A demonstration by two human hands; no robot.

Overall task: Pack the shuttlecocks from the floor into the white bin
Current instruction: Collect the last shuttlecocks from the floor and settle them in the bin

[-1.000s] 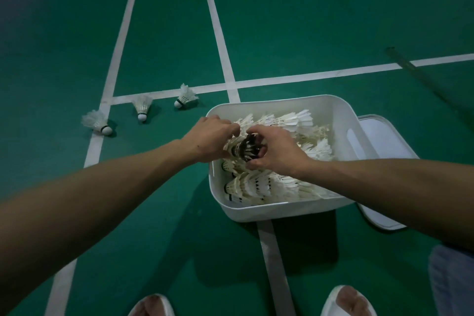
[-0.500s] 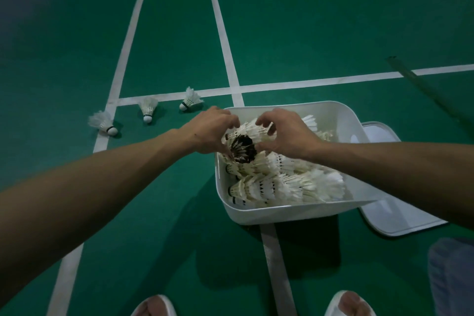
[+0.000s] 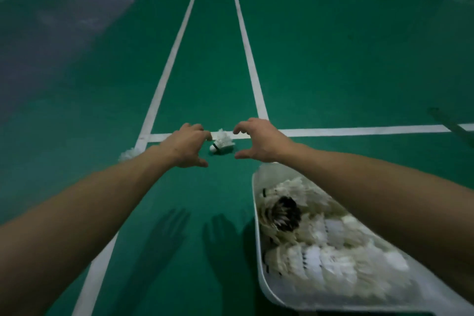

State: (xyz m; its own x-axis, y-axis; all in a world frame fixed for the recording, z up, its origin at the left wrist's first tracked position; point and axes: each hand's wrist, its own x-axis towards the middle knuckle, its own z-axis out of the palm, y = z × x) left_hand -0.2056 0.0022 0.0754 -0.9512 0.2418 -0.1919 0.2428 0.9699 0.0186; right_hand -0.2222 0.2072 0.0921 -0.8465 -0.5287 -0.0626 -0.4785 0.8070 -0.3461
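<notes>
Right now the green court floor is filling most of what I am seeing, its white lines running away from me and one line crossing just beyond my hands. Next in size, the white bin is sitting on the floor at my lower right, packed with rows of white feathered shuttlecocks, with one dark-feathered one lying among them near the bin's far end; my right forearm is crossing over the bin. I am stretching both arms forward, and they are casting two hand shadows on the floor beside the bin. My left hand is spreading open with fingers curled, holding nothing, and my right hand is doing the same, empty, thumb and fingers forming a wide C. Between the two hands a single shuttlecock is lying on the floor, cork end toward my left hand, touching neither as far as I can tell. Another shuttlecock is peeking out from behind my left forearm, by the line's corner.
</notes>
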